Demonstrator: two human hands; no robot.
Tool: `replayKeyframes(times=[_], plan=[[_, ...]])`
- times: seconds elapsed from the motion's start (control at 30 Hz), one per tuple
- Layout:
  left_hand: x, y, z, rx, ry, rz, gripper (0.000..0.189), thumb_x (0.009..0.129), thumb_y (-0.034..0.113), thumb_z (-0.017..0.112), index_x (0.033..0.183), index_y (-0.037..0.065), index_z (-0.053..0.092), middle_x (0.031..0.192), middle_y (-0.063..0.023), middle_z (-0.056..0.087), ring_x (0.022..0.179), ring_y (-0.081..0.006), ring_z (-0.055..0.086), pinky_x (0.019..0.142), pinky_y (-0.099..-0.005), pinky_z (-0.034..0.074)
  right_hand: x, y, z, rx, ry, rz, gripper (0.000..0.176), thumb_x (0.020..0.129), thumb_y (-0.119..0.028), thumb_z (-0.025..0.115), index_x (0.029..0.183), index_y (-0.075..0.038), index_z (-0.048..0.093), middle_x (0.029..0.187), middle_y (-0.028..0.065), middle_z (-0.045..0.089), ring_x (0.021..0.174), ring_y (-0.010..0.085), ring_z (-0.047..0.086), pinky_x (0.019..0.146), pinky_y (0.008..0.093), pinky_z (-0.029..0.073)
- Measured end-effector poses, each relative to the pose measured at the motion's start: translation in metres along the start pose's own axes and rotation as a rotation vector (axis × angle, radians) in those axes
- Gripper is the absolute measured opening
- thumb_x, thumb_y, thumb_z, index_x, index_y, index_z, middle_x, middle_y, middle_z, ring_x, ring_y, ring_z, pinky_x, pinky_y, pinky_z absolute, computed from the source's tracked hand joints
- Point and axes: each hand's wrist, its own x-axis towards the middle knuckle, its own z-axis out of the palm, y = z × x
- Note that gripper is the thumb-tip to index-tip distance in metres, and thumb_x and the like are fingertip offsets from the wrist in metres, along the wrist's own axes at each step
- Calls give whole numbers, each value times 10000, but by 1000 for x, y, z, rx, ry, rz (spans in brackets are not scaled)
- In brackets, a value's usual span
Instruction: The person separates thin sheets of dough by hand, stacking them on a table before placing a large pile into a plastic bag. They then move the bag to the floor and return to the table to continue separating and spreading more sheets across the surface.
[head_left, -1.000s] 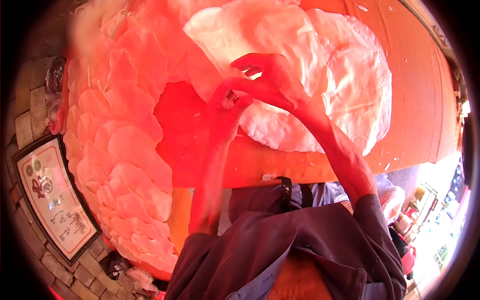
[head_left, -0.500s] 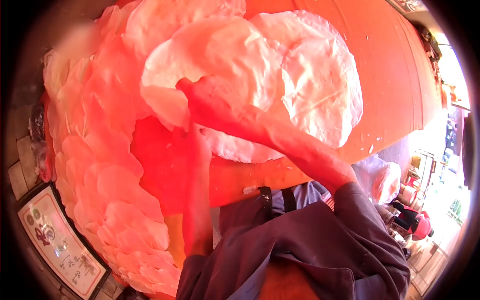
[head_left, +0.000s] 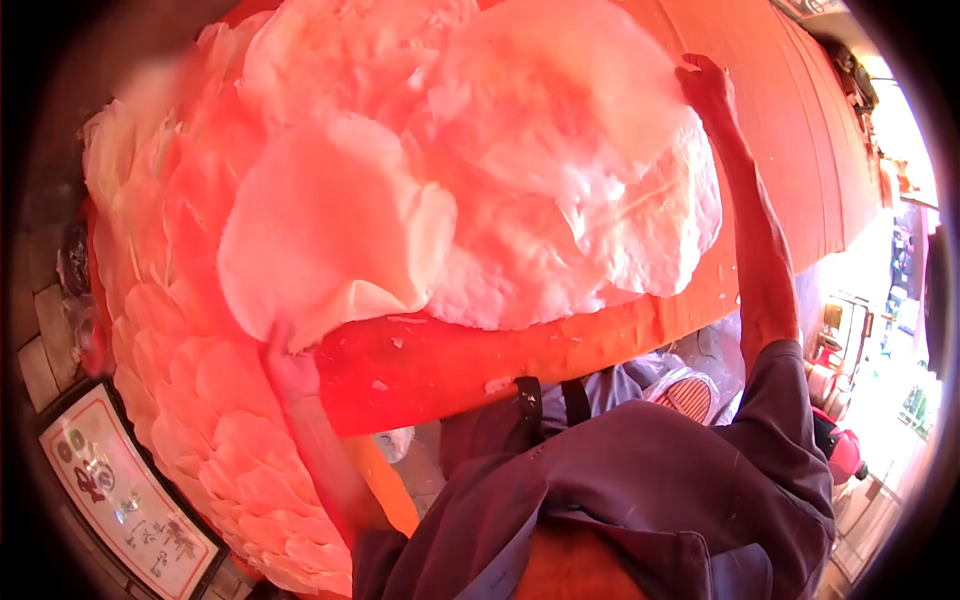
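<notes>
My left hand point(head_left: 292, 362) is closed on the lower edge of a thin, pale round sheet point(head_left: 310, 220), whose right side curls up in folds. Far to the right, my right hand point(head_left: 708, 88) has its fingers bent at the edge of another thin round sheet point(head_left: 570, 70), which is raised and blurred. Beneath that sheet lies a pile of wrinkled round sheets point(head_left: 665, 220) on the red table point(head_left: 800, 160). Many overlapping round sheets point(head_left: 250, 450) cover the left side, close to my left hand.
The table's front edge runs just before my body. At the lower left is a framed panel with writing point(head_left: 130, 490). A clear plastic bag point(head_left: 715, 350) sits below the table edge at the right. Small white scraps point(head_left: 398, 342) dot the red surface.
My hands, close together before, are now wide apart. The left moved down and left with a sheet; the right swung up and right, and another sheet has lifted off the pile.
</notes>
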Motion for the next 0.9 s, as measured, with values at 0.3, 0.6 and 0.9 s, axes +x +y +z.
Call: replayKeyframes(times=[0.3,0.6,0.9], plan=[[61,58,258,87,-644,19,379,923,285,574,1121,-38,592,1072,-141,625,960,-243,613,815,-364,519,-74,-109,12,247,52,-241,483,894,-384,669,1235,-47,615,1102,142,685,990,227,653,838,327,517],[60,-174,291,1392,-702,551,291,859,183,650,1065,-11,579,990,-130,616,908,-253,609,780,-359,512,-89,-101,-31,273,348,-333,399,979,-322,545,1234,-25,621,1157,130,665,1080,209,626,922,315,476],[79,-42,124,1001,447,233,308,881,98,652,1155,-10,561,984,-70,640,901,-139,609,747,-265,495,-138,-122,76,316,-168,-292,282,870,-167,709,1127,-56,670,1097,100,686,959,216,662,834,337,528]])
